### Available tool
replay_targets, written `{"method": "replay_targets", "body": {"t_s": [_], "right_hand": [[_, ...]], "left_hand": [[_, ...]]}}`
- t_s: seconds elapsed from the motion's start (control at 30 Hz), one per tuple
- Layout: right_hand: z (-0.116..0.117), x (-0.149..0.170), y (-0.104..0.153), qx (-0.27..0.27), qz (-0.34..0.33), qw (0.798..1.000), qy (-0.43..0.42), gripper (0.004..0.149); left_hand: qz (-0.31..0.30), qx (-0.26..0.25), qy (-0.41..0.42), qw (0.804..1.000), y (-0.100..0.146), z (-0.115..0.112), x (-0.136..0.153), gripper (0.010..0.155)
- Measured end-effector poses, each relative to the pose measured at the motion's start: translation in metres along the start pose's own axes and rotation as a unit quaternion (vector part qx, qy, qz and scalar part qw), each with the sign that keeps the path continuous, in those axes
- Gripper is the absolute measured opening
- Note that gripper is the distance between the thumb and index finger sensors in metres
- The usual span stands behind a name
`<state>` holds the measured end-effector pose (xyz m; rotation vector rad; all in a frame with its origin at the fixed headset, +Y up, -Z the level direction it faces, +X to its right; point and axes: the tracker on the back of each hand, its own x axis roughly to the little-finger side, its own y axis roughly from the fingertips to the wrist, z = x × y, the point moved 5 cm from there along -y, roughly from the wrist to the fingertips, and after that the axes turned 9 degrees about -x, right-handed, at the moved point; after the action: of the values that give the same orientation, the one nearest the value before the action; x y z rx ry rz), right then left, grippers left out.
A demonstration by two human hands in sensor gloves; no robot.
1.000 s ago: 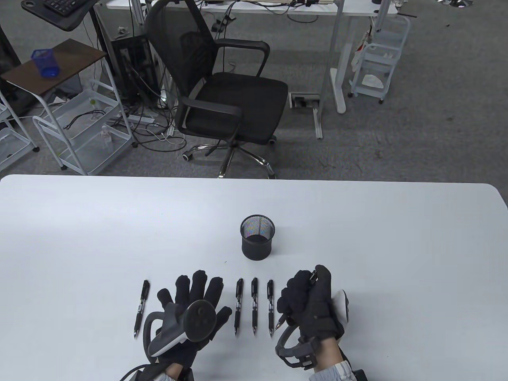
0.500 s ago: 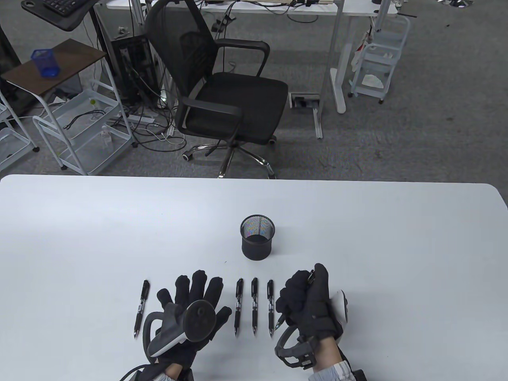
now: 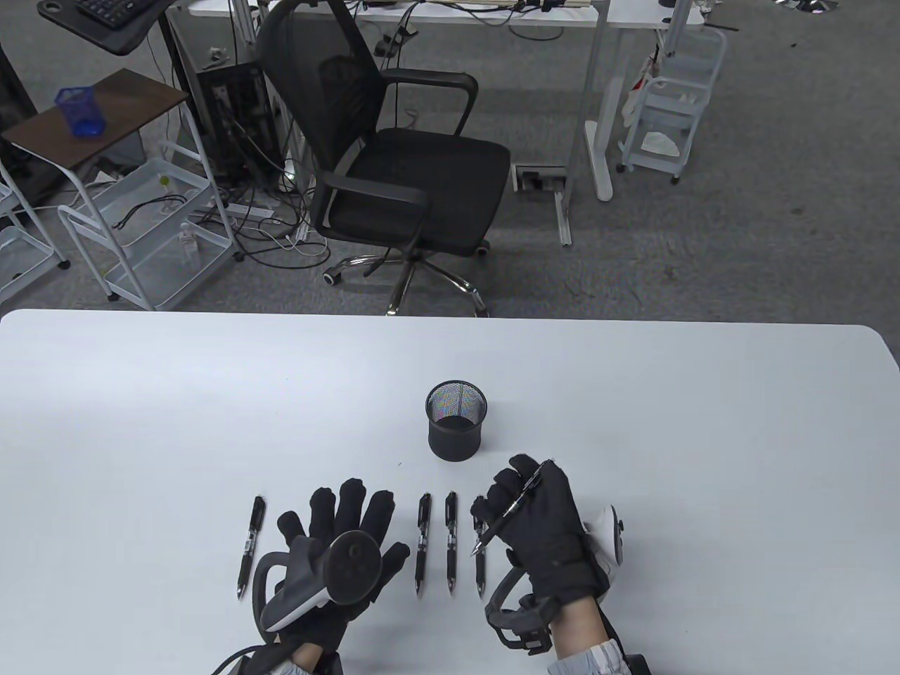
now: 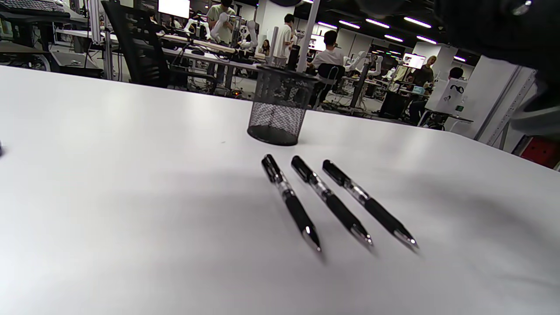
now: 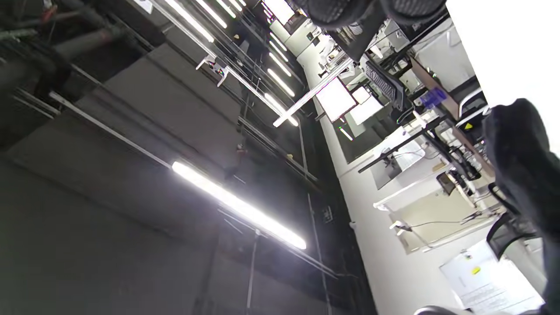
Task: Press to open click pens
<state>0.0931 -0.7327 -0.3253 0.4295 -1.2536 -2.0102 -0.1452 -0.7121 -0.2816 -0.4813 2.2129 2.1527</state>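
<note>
The right hand (image 3: pixel 541 524) is curled loosely round a click pen (image 3: pixel 512 505), which lies slanted across the fingers, its writing tip toward the near left and its push button toward the far right by the thumb. The left hand (image 3: pixel 337 538) rests flat on the worktop (image 3: pixel 211 394) with its fingers spread and nothing held.

Just beside the right hand's fingers, three pens (image 3: pixel 450 538) are laid side by side between the two hands, tips toward the near edge; the rightmost is partly covered by the fingers. A fourth pen (image 3: pixel 251 545) lies alone, left of the left hand. A black mesh cup (image 3: pixel 456 420) stands beyond the row, apparently empty.

The pen is judged light, stiff and slim, with a smooth upper barrel likely to slip against glove fabric; the dark rubber sleeve near the tip is the surest place to be gripped, the thumb being left free for the button.

Against the frame a second ago, the right hand has been loosened from a tight fist with the thumb over the button, and the pen has been swung to its present slant. The left hand and the lying pens are unchanged.
</note>
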Motion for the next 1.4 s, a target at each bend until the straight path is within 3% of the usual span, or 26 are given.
{"method": "replay_targets", "body": {"t_s": [0.1, 0.43, 0.6, 0.7, 0.8, 0.97, 1.17, 1.4], "right_hand": [[-0.002, -0.006, 0.0, 0.025, 0.009, 0.999, 0.043, 0.053], [0.003, -0.025, -0.002, 0.011, 0.018, 0.981, 0.191, 0.045], [0.006, -0.03, -0.002, -0.017, 0.061, 0.956, 0.287, 0.045], [0.003, -0.034, 0.0, 0.015, 0.07, 0.943, 0.326, 0.045], [-0.002, -0.036, 0.001, 0.042, 0.082, 0.924, 0.37, 0.047], [-0.01, -0.041, 0.004, 0.087, 0.098, 0.873, 0.47, 0.053], [-0.02, -0.041, 0.006, 0.122, 0.101, 0.828, 0.538, 0.059], [-0.031, -0.021, 0.004, 0.112, 0.169, 0.757, 0.621, 0.059]], "left_hand": [[0.0, 0.0, 0.001, 1.0, 0.0, 0.0, 0.0, 0.069], [-0.001, 0.001, 0.001, 1.0, 0.0, 0.0, 0.0, 0.069], [-0.001, 0.001, 0.002, 1.0, 0.0, 0.0, 0.0, 0.069], [-0.001, 0.001, 0.002, 1.0, 0.001, 0.0, 0.0, 0.069], [-0.001, 0.001, 0.002, 1.0, 0.001, 0.0, 0.0, 0.069], [0.0, 0.002, 0.001, 1.0, 0.001, 0.0, 0.0, 0.069], [0.0, 0.004, 0.0, 1.0, 0.001, -0.001, 0.0, 0.069], [-0.001, 0.006, 0.002, 1.0, 0.001, -0.001, 0.0, 0.069]]}}
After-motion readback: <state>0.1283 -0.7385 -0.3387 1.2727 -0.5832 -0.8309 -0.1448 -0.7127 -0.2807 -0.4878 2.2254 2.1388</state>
